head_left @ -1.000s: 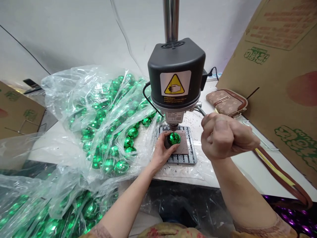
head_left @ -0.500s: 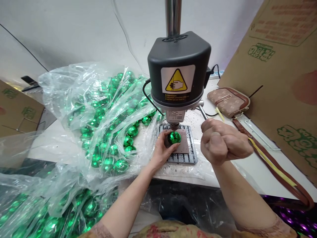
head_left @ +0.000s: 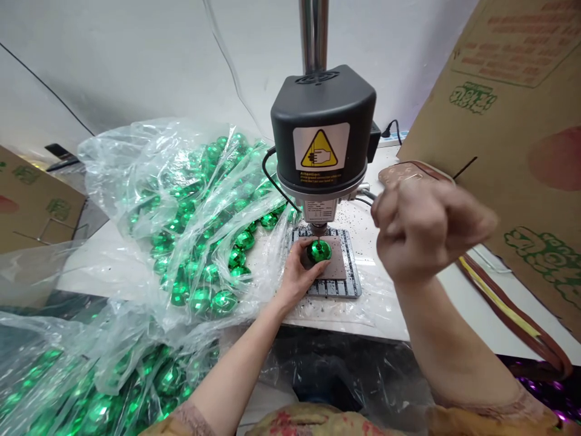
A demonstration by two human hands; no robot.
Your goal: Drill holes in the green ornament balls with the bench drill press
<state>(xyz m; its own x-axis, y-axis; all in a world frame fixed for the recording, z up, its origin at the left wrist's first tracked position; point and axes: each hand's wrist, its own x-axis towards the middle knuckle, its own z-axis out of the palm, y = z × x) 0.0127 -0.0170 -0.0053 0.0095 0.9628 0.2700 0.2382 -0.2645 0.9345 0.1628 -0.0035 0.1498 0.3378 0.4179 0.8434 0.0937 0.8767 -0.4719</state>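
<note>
In my left hand (head_left: 301,266) is a shiny green faceted ball (head_left: 319,250), gripped at its left side and front between thumb and fingers. The ball rests on a brownish square pad on the slotted metal base (head_left: 351,275) of a drill press (head_left: 320,133). Directly over the ball's top is the thin drill bit, close to or touching it; I cannot tell which. My right hand (head_left: 424,227), slightly blurred, is closed around the end of the drill press's feed lever (head_left: 367,194). Most of the lever is hidden behind the fist.
A clear plastic bag (head_left: 136,151) full of green balls lies left of the drill press, with another bag (head_left: 104,375) lower left. A patterned purse (head_left: 408,172) and cardboard boxes (head_left: 521,181) stand at the right. Dark shavings are scattered around the base.
My right hand has moved up and to the right, swinging the lever with it. The drill head's chuck sits slightly higher above the ball. My left hand holds the ball in the same place.
</note>
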